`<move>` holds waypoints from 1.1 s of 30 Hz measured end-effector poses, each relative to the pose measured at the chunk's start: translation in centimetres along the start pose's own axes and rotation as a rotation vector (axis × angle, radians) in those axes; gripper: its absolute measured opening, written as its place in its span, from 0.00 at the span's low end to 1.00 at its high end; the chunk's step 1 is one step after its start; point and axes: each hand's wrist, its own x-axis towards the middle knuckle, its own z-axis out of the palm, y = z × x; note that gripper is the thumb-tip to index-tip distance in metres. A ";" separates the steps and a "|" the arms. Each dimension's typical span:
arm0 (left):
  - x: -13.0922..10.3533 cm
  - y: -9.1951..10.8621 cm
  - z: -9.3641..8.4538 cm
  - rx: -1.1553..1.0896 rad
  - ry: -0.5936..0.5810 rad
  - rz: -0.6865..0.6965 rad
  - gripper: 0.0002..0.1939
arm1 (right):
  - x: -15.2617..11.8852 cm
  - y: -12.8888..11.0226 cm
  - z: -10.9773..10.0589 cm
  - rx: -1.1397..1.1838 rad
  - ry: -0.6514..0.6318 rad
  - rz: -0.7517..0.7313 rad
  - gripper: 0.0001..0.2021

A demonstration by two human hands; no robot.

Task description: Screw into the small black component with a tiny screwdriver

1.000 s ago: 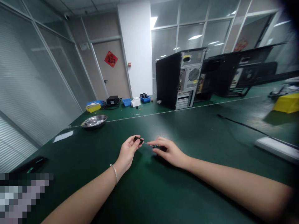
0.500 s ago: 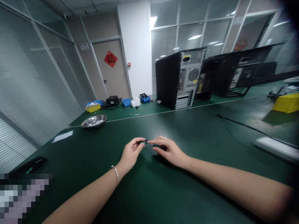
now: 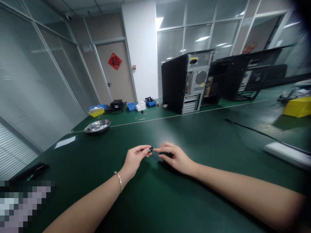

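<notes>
Left grip (image 3: pixel 133 159): thumb and fingers pinched on a small dark part (image 3: pixel 151 149) with a little green showing; details too small to read. Right grip (image 3: pixel 179 158): fingers curled around a slim dark-handled tool (image 3: pixel 167 154), its thin shaft directed at the part. Whether the tip touches it cannot be told. Both items sit between the two hands, just above the green tabletop (image 3: pixel 148 204). A pale bracelet (image 3: pixel 119 182) circles the left wrist.

Farther out, to the left: a shallow metal dish (image 3: pixel 98 130) with small whitish pieces in it (contents not identifiable), a white sheet (image 3: pixel 65 142) nearer the person, and a dark object (image 3: pixel 31 171) by the left edge.

Beyond the pale line across the surface: a black box (image 3: pixel 117 104) with cables, a blue tray (image 3: pixel 131 106), a white device (image 3: pixel 140 106), a blue basket (image 3: pixel 151 104) holding black items, and an upright computer tower (image 3: pixel 175 84).

Right side: a white power strip (image 3: pixel 288 154), a black cable (image 3: pixel 252 130) and a yellow bin (image 3: pixel 297 108).
</notes>
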 end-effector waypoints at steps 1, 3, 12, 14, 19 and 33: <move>0.0 0.0 0.0 -0.020 -0.003 -0.019 0.16 | 0.0 0.0 0.0 0.002 -0.002 -0.002 0.15; 0.0 0.1 -0.1 -0.061 -0.015 -0.061 0.17 | 0.0 0.0 0.0 0.012 -0.004 -0.001 0.15; 0.0 0.4 -0.2 -0.173 -0.061 -0.145 0.16 | 0.0 0.1 -0.1 0.051 -0.016 0.009 0.15; 0.0 0.4 -0.2 -0.168 -0.066 -0.139 0.16 | 0.0 0.1 -0.1 0.051 -0.016 0.011 0.15; 0.0 0.2 -0.3 -0.164 -0.084 -0.111 0.14 | 0.1 0.2 -0.1 0.057 -0.030 0.025 0.15; 0.1 0.4 -0.4 -0.192 -0.125 -0.120 0.14 | 0.1 0.1 -0.2 0.052 -0.036 0.021 0.15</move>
